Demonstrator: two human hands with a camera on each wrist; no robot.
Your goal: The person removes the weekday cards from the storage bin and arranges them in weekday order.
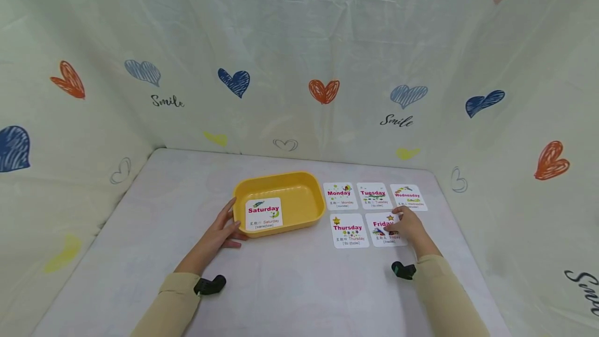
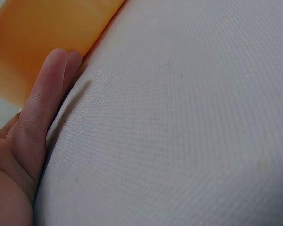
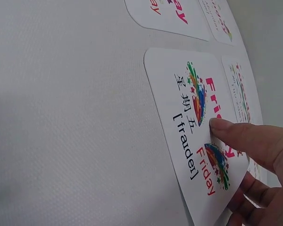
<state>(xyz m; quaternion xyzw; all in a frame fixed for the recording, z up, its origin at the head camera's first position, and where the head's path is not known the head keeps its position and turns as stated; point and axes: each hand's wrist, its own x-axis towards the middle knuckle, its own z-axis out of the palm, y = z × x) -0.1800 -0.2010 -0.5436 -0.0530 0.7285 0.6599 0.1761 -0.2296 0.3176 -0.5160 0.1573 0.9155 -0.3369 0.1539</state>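
My left hand (image 1: pixel 219 233) rests against the left end of a yellow plastic tray (image 1: pixel 304 217); in the left wrist view its straight fingers (image 2: pixel 49 84) touch the tray's outer wall. Inside the tray, toward the left, lies a white Saturday card (image 1: pixel 263 214). My right hand (image 1: pixel 411 228) pinches the right edge of the Friday card (image 1: pixel 385 238). The right wrist view shows the thumb on the card's printed face and other fingers at its edge, partly hidden. Left of it lies the Thursday card (image 1: pixel 349 231).
Behind these lie the Monday card (image 1: pixel 340 196), Tuesday card (image 1: pixel 374 196) and Wednesday card (image 1: pixel 408 195) in a row, right of the tray. A white cloth covers the table (image 1: pixel 290 285). A curtain printed with hearts (image 1: pixel 355 134) encloses the back and sides.
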